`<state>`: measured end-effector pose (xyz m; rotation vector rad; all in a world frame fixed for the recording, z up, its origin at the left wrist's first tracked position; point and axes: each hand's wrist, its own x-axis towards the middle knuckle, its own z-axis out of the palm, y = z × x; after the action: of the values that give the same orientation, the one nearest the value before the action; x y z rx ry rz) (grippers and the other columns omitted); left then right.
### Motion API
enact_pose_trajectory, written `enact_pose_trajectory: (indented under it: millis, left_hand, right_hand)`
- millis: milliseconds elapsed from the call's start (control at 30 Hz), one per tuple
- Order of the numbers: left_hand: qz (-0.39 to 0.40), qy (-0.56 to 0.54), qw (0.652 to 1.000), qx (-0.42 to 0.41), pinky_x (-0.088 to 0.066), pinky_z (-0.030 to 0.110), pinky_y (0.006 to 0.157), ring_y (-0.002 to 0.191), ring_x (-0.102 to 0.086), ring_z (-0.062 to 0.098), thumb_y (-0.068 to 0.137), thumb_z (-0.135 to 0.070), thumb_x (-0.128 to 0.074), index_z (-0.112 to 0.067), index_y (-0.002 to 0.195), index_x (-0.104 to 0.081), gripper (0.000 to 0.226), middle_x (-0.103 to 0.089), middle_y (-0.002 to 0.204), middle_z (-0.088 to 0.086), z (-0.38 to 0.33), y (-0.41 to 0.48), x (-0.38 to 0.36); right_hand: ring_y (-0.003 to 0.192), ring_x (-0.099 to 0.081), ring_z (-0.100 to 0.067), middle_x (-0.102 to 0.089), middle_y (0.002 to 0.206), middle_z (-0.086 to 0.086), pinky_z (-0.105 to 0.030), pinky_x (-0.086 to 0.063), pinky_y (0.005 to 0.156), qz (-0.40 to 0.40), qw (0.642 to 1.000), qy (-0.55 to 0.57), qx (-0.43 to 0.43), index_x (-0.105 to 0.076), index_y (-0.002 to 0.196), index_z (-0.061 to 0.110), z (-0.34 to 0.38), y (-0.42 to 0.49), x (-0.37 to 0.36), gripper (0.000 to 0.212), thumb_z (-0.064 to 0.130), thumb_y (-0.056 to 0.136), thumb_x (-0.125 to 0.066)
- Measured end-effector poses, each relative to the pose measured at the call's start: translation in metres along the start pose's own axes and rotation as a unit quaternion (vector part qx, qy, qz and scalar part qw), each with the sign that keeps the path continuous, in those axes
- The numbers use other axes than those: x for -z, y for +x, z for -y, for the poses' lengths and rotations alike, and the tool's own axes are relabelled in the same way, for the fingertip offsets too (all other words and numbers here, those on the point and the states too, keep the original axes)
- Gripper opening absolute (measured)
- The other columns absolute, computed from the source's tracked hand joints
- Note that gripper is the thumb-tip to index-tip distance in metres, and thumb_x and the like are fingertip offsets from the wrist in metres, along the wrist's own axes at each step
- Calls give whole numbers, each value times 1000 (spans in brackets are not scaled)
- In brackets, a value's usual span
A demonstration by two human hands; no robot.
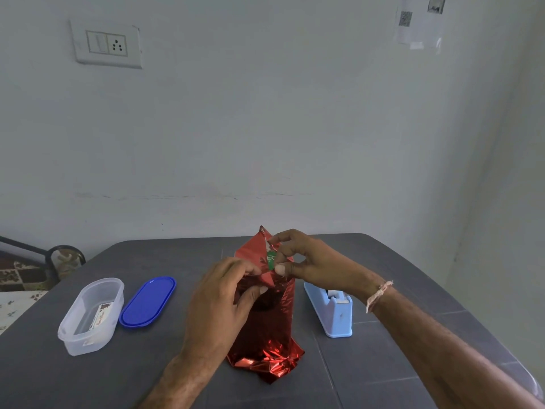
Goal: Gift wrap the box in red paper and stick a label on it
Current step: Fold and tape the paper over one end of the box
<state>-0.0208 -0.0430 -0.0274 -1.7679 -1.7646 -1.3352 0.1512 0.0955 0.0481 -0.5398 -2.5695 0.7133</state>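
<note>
Box, mid-table, straight ahead of the person. Appears to stand on end, almost wholly sheathed in red paper; only a small green patch of the box shows at the open upper end.

Wall: pale, plain, fills the upper half of the view.

Table: dark grey top with rounded far corners, set against the wall.

Red paper: shiny foil. The lower end is crumpled and bunched on the table surface nearest the person. The upper end is partly folded, with one pointed flap sticking up above the box on the far side.

Left hand: comes in from the lower left. The fingers are curled over a folded flap at the top of the box and the thumb is pressed to the paper below it, so the foil is nipped between them.

Right hand: reaches in from the right, above the box top. The thumb and forefinger pinch the paper edge beside the green patch; the other fingers are arched over it.

Clear plastic tub: oval, uncovered, on the left of the table, well apart from the box.

Tape dispenser: light blue, just right of the box, under the right forearm.

Blue lid: oval, flat on the table between the tub and the box.

Switch plate: white, with a socket, high on the wall at left.

Printed sheets: stuck to the wall at upper right. Their print is too small to read.

Label: a card with a dark pattern, lying inside the tub.

Thread band: pale, tied round the right wrist.
</note>
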Motion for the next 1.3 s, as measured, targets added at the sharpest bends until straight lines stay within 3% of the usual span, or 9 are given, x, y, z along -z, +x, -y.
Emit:
enact_pose_trajectory:
  millis: [233, 467, 633, 733, 867, 1033, 1100, 1200, 1300]
  left_hand:
    - [-6, -44, 999, 29, -55, 21, 81, 98, -64, 0, 88, -33, -73, -27, 108, -66, 22, -67, 103, -19, 0, 1, 0]
    - [-4, -71, 997, 38, -43, 2, 86, 105, -61, -8, 89, -29, -73, -26, 114, -69, 26, -68, 107, -22, -1, 4, 3]
    - [-28, -77, 996, 36, -50, 14, 80, 94, -62, -1, 86, -14, -79, -21, 97, -68, 16, -67, 92, -17, 1, 1, 2]
    - [-31, -80, 996, 39, -52, 22, 79, 90, -65, 3, 88, -18, -77, -21, 95, -67, 12, -66, 91, -16, 3, 1, 0]
    - [-30, -81, 995, 39, -52, 24, 78, 89, -65, 4, 88, -18, -76, -22, 95, -67, 12, -66, 90, -16, 2, 1, -1]
    - [-20, -66, 997, 41, -52, 21, 75, 91, -63, 1, 90, -33, -73, -24, 99, -68, 14, -67, 93, -18, 3, 2, -1]
    - [-20, -73, 996, 48, -53, 21, 78, 95, -64, -1, 90, -40, -70, -25, 104, -69, 21, -68, 98, -19, 3, 3, -2]
    - [-9, -85, 995, 53, -52, 19, 86, 105, -64, -2, 90, -48, -65, -27, 115, -69, 33, -70, 108, -20, 2, 5, -2]
    - [1, -94, 994, 54, -49, 15, 89, 108, -61, -7, 90, -51, -64, -31, 121, -67, 37, -68, 112, -22, 1, 7, -2]
  right_hand:
    - [117, -55, 4, -54, 135, 12, -9, -41, 94, -27, 999, 35, -14, -74, 99, 11, -4, 0, 2, 13, 22, 99, -66]
    - [123, -49, 11, -54, 138, 11, -19, -40, 105, -10, 999, 48, -18, -74, 104, 14, -6, 0, -2, 11, 21, 99, -66]
    - [123, -53, 6, -55, 138, 10, -14, -44, 101, -6, 996, 83, -15, -71, 105, 15, -10, -3, 0, 11, 17, 103, -60]
    - [118, -61, -12, -61, 133, 2, -33, -52, 97, -33, 992, 122, -29, -65, 106, 10, -14, -3, -2, 11, 17, 105, -56]
    - [97, -61, -20, -62, 121, -25, -53, -54, 95, -25, 982, 178, -49, -61, 116, 8, -13, -4, 0, 23, 25, 106, -50]
    - [95, -61, -21, -61, 122, -28, -48, -56, 92, -31, 981, 189, -43, -68, 103, 18, -7, -4, -1, 21, 36, 99, -58]
    - [93, -58, -20, -57, 124, -32, -45, -55, 86, -36, 982, 179, -37, -66, 101, 13, -6, -4, -1, 30, 42, 98, -61]
    - [97, -63, -13, -63, 119, -22, -35, -55, 88, -36, 983, 170, -53, -66, 114, 4, 1, -6, 0, 56, 55, 99, -49]
    - [111, -64, -6, -63, 127, 6, -31, -54, 96, -30, 984, 156, -81, -71, 114, 15, 5, -7, 1, 60, 63, 94, -41]
